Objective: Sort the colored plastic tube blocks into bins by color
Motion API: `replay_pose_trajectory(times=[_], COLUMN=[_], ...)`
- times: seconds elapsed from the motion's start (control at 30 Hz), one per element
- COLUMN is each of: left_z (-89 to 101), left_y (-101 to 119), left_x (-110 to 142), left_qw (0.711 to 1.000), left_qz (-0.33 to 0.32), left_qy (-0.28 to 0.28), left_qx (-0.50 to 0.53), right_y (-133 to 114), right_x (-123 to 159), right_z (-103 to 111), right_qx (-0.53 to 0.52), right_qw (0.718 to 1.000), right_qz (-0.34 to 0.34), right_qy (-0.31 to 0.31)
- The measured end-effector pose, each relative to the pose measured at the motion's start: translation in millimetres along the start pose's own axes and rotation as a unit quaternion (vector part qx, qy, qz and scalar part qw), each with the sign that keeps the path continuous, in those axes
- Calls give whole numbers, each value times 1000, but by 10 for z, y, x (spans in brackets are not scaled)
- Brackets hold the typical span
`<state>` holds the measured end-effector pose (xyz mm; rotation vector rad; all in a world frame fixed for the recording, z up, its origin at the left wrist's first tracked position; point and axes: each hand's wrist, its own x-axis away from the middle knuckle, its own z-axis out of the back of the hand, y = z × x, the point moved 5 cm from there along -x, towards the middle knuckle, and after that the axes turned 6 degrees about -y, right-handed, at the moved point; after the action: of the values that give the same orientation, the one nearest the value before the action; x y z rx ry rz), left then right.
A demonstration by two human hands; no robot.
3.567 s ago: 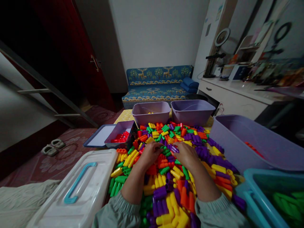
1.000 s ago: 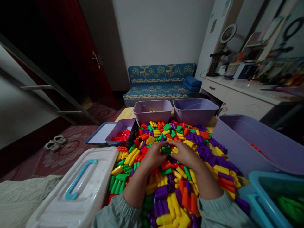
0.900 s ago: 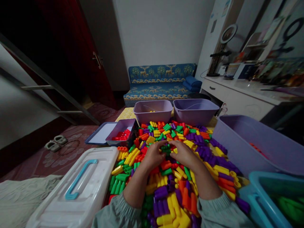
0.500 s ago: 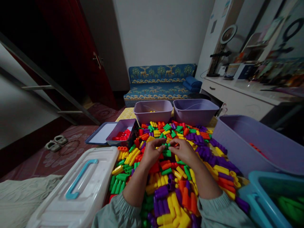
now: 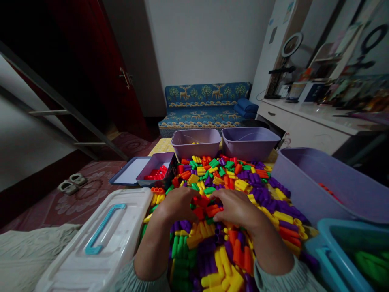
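Observation:
Toy plastic tube blocks in red, orange, yellow, green and purple cover the table in front of me. My left hand (image 5: pixel 179 203) is at the left of a cluster of red blocks (image 5: pixel 201 202), its fingers curved and apart. From the right, my right hand (image 5: pixel 234 206) reaches to the same cluster, thumb and index finger spread around an orange-red block (image 5: pixel 213 210). I cannot tell how firmly either hand touches the blocks. Purple blocks (image 5: pixel 208 257) and yellow blocks (image 5: pixel 223 263) lie nearer to me, between my forearms.
Two lilac bins (image 5: pixel 196 144) stand at the back, a larger lilac bin (image 5: pixel 299 178) at the right. A turquoise bin (image 5: pixel 326 233) holds green blocks. At the left are a small box (image 5: pixel 144 178) with red blocks and a white lid (image 5: pixel 118 231) with a blue handle.
Both hands have come closer to me and moved apart, from green blocks further back to the red cluster. Their fingers were nearly together before and are wider now.

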<state>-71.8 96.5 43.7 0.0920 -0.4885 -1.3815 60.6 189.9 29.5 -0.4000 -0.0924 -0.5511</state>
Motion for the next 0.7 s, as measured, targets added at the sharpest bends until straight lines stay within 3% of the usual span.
replay_pose_trajectory(times=[0.17, 0.3, 0.43, 0.6, 0.7], left_z=[-139, -145, -201, -316, -313], left_y=[118, 33, -106, -104, -41], left_x=[-148, -311, -503, -638, -627], left_qw=[997, 987, 928, 842, 816], left_qz=[29, -3, -33, -74, -109], left_qy=[34, 137, 203, 170, 150], left_qx=[-63, 88, 312, 506, 547], right_y=[31, 109, 154, 144, 184], right_x=[-133, -211, -228, -190, -190], right_z=[-85, -36, 5, 73, 86], right_qx=[4, -47, -127, -142, -155], right_qw=[1000, 995, 983, 977, 972], right_qz=[-23, -52, -53, -32, -31], right_qy=[18, 73, 118, 158, 171])
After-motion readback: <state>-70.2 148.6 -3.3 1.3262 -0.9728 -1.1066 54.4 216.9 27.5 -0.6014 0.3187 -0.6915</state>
